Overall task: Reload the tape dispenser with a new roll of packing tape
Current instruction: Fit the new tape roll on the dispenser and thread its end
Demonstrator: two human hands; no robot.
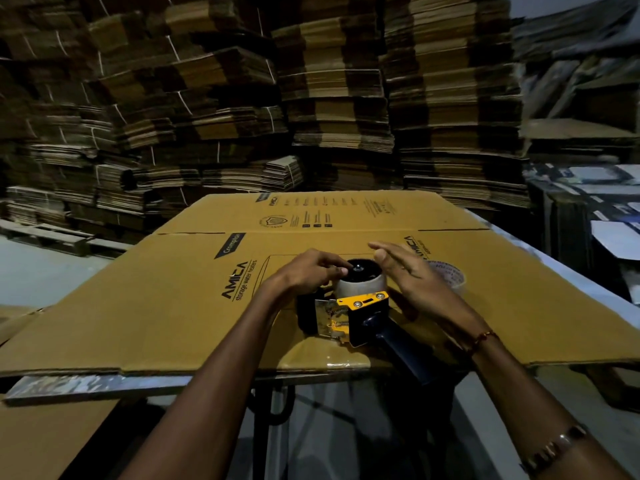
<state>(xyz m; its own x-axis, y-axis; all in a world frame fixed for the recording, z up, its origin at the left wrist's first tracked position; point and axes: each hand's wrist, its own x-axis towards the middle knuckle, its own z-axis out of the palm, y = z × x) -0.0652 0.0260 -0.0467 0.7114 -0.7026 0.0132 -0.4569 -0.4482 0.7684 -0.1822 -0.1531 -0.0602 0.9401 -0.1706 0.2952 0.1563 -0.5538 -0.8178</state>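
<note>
The dispenser (360,313) is lying on the cardboard (173,306), a roll (360,284) on its hub. The hub is being touched by the left hand (308,271), fingers curled; the right hand (412,275) is hovering spread. The roll should be pushed down evenly until fully seated.

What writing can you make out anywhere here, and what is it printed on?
"AMICA": flattened carton, near the left hand.
"storage water heaters": same carton, beneath it.
"Crompton": dark banner on the carton.
"AMICA": again on the far flap and by the right hand.
Fine print, badge and spare tape roll lettering: too blurred.
</note>
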